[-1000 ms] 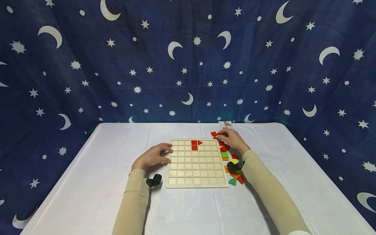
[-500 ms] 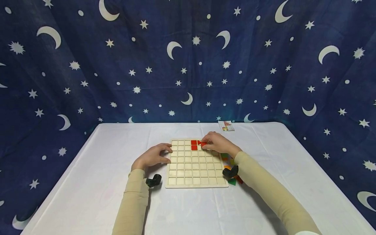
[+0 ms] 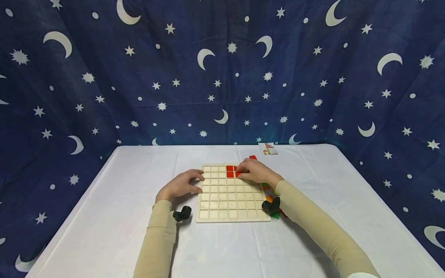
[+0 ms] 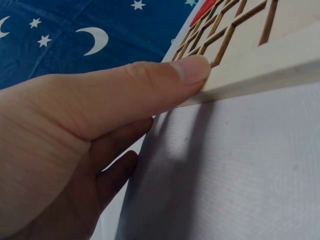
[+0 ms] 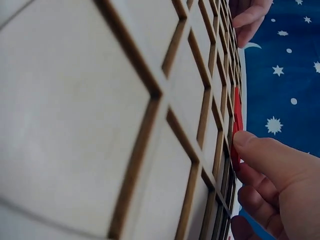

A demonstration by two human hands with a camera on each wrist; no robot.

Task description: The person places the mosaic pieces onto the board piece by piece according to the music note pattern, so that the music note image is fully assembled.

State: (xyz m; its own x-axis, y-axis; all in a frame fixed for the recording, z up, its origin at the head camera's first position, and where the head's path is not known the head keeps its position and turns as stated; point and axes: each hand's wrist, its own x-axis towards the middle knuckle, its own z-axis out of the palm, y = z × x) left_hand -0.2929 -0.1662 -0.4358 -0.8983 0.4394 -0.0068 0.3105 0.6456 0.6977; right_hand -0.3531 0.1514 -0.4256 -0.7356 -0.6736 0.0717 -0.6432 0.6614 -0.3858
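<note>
A pale wooden grid board [image 3: 232, 200] lies flat on the table. Two red square tiles [image 3: 230, 172] sit one below the other in its upper cells, with a red pointed tile [image 3: 236, 168] beside the upper one. My right hand [image 3: 258, 171] pinches a red tile [image 3: 238, 174] over the cell just below the pointed one; the fingertips partly hide it. In the right wrist view, the thumb [image 5: 247, 140] presses on red at the board surface. My left hand [image 3: 180, 186] rests along the board's left edge, thumb [image 4: 190, 72] against its rim, fingers loosely spread.
Orange and green pieces [image 3: 276, 214] lie right of the board, mostly under the right forearm. A red piece [image 3: 253, 157] shows behind the right hand. Farther back lies a printed pattern card [image 3: 268, 149]. A starry curtain [image 3: 222, 77] stands behind the white table [image 3: 132, 185].
My right hand has moved left from the loose pieces onto the board, bringing a red tile, then settled slightly lower into the cell beside the lower red square. The left hand has stayed still.
</note>
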